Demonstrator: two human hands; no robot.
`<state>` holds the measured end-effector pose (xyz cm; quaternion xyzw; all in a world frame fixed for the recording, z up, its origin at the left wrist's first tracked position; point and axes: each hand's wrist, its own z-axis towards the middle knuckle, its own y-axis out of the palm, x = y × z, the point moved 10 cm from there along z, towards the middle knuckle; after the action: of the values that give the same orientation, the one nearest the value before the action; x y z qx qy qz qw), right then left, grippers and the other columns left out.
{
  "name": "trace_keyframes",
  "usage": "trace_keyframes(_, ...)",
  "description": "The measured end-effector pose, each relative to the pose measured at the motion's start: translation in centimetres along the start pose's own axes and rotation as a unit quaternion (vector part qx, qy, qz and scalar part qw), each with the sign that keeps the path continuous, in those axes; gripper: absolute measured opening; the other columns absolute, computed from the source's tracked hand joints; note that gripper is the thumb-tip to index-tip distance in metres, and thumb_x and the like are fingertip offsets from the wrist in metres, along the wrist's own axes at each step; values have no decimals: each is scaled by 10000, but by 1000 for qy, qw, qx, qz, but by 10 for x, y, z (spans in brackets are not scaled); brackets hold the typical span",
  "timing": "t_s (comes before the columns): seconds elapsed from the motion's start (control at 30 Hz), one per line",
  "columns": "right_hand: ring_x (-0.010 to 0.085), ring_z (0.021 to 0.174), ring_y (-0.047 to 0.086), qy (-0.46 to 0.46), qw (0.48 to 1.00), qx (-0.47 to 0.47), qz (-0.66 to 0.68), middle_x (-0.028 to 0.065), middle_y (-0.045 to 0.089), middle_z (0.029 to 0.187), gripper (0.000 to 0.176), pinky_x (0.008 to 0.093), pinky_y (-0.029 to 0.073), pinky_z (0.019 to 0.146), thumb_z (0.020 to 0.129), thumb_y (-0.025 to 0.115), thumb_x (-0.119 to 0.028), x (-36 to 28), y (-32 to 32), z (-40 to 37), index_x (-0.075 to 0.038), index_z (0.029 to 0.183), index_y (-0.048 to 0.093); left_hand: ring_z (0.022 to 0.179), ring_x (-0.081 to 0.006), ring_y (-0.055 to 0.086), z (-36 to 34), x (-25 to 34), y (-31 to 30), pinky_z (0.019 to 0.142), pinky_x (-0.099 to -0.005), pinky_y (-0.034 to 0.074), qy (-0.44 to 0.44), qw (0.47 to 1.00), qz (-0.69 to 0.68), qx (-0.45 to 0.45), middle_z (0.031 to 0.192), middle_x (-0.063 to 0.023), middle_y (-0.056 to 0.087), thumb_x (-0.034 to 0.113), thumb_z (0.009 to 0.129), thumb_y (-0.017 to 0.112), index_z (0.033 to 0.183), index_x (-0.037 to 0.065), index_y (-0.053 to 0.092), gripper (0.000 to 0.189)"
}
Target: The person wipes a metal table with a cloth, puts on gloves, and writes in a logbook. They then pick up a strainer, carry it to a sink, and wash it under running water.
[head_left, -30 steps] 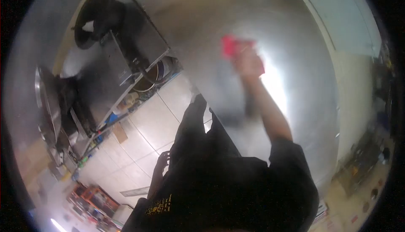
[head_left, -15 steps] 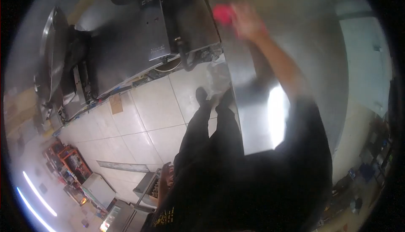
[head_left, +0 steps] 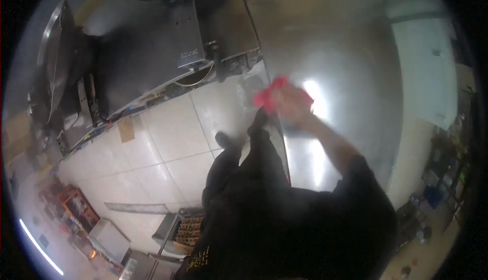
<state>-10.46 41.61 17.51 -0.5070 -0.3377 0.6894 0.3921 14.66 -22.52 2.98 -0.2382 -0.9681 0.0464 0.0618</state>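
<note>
My right hand [head_left: 293,108] is closed on a crumpled red cloth [head_left: 264,98] that shows on both sides of the fingers. Hand and cloth lie over the near left edge of a shiny stainless steel table [head_left: 351,71], above my shoes and the floor in this view. Motion blurs the fingers somewhat. My left hand is out of sight; dark clothing fills the lower middle.
To the left of the table runs a dark cooking station [head_left: 147,41] with a flat metal panel and a tilted round lid [head_left: 53,61]. Pale floor tiles [head_left: 152,142] lie below it. A crate of small items [head_left: 189,230] stands low on the left, and cluttered shelves [head_left: 442,178] are at right.
My right hand has drawn the red cloth from the table's far part back toward my body, to the table's left edge. My left hand has gone out of view.
</note>
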Motion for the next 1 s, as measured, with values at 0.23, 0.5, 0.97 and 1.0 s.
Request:
trace_keyframes(0.23, 322, 829, 612, 221, 947, -234, -17, 130, 583, 798, 246, 418, 516, 724, 765, 618, -92, -117, 33, -175, -283, 880, 723, 1027, -227, 552, 119, 59, -86, 807, -473, 478, 20, 995, 87, -51, 1159, -51, 588, 318, 931, 483, 1324, 210, 495, 408)
trace_keyframes(0.5, 292, 929, 647, 700, 396, 244, 542, 127, 642, 1127, 351, 393, 527, 819, 938, 530, -376, -248, 167, -387, -84, 1108, 625, 852, -197, 573, 205, 363, -105, 776, -384, 476, 274, 850, 437, -107, 961, -56, 649, 408, 970, 423, 1119, 144, 669, 391)
trace_keyframes(0.97, 301, 1167, 556, 192, 45, 911, 361, 165, 547, 1301, 491, 459, 430, 1014, 924, 565, -277, -751, 300, -299, -36, 1333, 440, 1022, -265, 613, 147, 181, 77, 888, -400, 464, 319, 132, 849, -400, 1053, -150, 677, 485, 946, 482, 1111, 24, 636, 514)
trace_keyframes(1.0, 290, 1145, 565, 152, 39, 930, 332, 154, 565, 1268, 458, 455, 444, 996, 946, 541, -317, -778, 307, -297, -55, 1312, 457, 1070, -272, 597, 105, 123, 71, 937, -395, 447, 221, 121, 850, -464, 1119, -148, 665, 542, 948, 456, 1173, 11, 610, 597)
